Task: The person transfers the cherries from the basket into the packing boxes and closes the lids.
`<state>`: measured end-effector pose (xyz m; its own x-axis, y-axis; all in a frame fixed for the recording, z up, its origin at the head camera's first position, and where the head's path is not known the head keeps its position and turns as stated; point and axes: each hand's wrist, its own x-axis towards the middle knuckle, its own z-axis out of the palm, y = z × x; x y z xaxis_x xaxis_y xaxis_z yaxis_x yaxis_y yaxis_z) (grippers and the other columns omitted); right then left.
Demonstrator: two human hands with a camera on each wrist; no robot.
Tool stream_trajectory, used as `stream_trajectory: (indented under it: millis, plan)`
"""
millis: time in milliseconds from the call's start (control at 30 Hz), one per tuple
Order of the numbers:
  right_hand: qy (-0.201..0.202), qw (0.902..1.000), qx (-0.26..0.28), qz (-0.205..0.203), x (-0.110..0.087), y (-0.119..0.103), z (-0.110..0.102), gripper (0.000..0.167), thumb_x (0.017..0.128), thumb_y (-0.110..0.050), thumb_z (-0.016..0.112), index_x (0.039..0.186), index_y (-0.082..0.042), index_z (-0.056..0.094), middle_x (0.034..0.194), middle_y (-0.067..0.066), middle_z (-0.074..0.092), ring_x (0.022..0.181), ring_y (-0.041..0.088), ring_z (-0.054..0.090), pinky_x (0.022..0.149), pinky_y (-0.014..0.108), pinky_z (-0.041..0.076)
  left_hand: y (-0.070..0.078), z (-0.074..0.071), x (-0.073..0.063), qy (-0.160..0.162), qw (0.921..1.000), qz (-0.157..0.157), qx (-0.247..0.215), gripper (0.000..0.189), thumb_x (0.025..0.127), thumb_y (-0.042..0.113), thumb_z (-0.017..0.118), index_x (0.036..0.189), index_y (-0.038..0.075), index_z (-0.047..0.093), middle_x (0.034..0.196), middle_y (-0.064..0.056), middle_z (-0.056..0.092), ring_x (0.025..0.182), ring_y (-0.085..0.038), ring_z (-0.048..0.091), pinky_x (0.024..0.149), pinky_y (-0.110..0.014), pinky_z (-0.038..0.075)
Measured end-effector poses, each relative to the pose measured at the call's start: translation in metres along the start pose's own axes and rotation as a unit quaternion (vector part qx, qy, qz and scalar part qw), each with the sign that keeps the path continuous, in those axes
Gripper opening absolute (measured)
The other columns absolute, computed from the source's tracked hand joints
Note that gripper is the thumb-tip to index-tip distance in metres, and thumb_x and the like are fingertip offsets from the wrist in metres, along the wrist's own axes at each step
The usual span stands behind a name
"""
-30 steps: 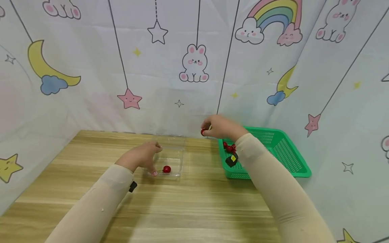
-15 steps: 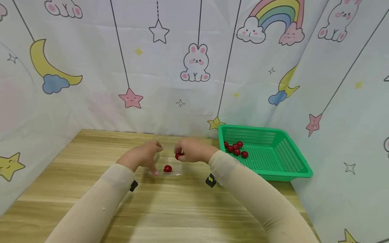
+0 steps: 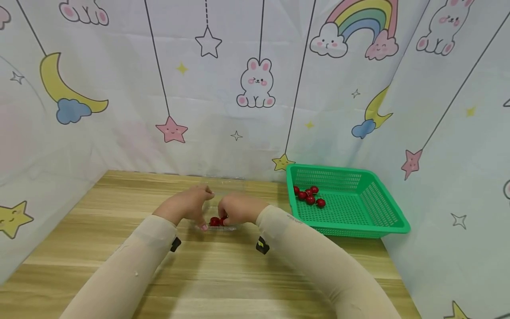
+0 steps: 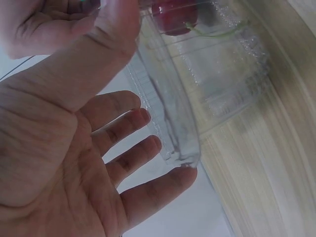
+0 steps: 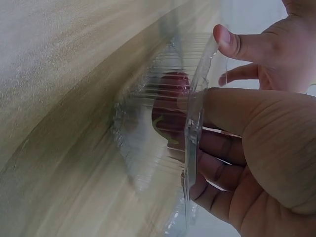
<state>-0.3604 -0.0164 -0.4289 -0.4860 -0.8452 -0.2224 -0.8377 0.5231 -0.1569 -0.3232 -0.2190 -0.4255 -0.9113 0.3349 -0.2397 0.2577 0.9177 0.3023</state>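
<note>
A clear plastic box (image 4: pixel 217 94) stands on the wooden table with its lid up. My left hand (image 3: pixel 187 206) spans its left side, thumb at the front corner and the other fingers stretched against the edge farther back. Inside, near the front wall, lies a red cherry (image 3: pixel 214 221) with a green stem. Reaching down into the box, my right hand (image 3: pixel 241 207) pinches a second cherry (image 3: pixel 223 220) right beside the first. My right fingers partly cover that held cherry. Through the box wall, red fruit shows at my right fingertips in the right wrist view.
To the right stands a green perforated basket (image 3: pixel 392 217), with several red cherries (image 3: pixel 310 200) gathered in its left part. A cartoon-printed cloth (image 3: pixel 223 150) hangs behind the wooden table (image 3: pixel 223 274) and along its sides.
My right hand has travelled left and down from over the basket's left edge into the box, carrying a cherry. The cherries in the basket now show. My left hand has stayed at the box.
</note>
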Motion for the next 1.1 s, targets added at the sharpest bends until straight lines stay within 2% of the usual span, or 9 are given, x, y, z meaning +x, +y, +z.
stream_trajectory:
  millis: [267,467,633,867,1100]
  plan:
    - [-0.02,0.9993,0.03,-0.004,0.006,-0.003,0.004,0.013,0.108,-0.018,0.081,0.115,-0.009,0.088,0.107,0.0,0.087,0.093,0.008,0.077,0.088,0.024,0.063,-0.002,0.001,0.002,0.004,1.0,0.007,0.002,0.11,0.074,0.033,0.11,0.164,-0.002,0.057,0.17,-0.021,0.049,0.159,-0.047,0.048,0.123,-0.059,0.054]
    - [-0.028,0.9984,0.05,0.0,0.006,0.0,0.003,0.017,0.11,-0.015,0.077,0.121,-0.008,0.087,0.117,0.004,0.087,0.105,0.013,0.08,0.096,0.028,0.065,0.0,0.0,0.001,0.003,1.0,0.007,0.003,0.11,0.074,0.032,0.11,0.164,-0.003,0.057,0.17,-0.021,0.05,0.158,-0.047,0.048,0.124,-0.06,0.053]
    - [-0.018,0.9965,0.082,0.006,0.0,0.004,-0.004,0.02,0.111,-0.015,0.073,0.125,-0.006,0.085,0.122,0.006,0.085,0.111,0.017,0.079,0.099,0.031,0.065,0.001,-0.001,0.0,0.002,1.0,0.003,0.002,0.11,0.074,0.032,0.11,0.163,-0.004,0.058,0.17,-0.021,0.05,0.158,-0.048,0.049,0.125,-0.06,0.053]
    - [0.016,0.9918,0.126,0.01,-0.025,0.018,-0.032,0.023,0.114,-0.016,0.07,0.129,-0.002,0.082,0.126,0.01,0.082,0.116,0.023,0.078,0.103,0.038,0.065,0.005,-0.004,-0.002,-0.001,1.0,-0.005,0.003,0.111,0.074,0.033,0.11,0.165,-0.002,0.056,0.171,-0.021,0.049,0.159,-0.047,0.048,0.126,-0.061,0.051]
    - [0.039,0.989,0.125,0.068,-0.064,0.05,-0.066,0.024,0.117,-0.024,0.067,0.132,-0.011,0.081,0.131,0.007,0.08,0.123,0.024,0.076,0.108,0.043,0.064,0.007,-0.003,-0.005,0.002,1.0,-0.002,0.003,0.11,0.076,0.031,0.109,0.166,-0.003,0.055,0.171,-0.023,0.049,0.159,-0.049,0.048,0.128,-0.061,0.05]
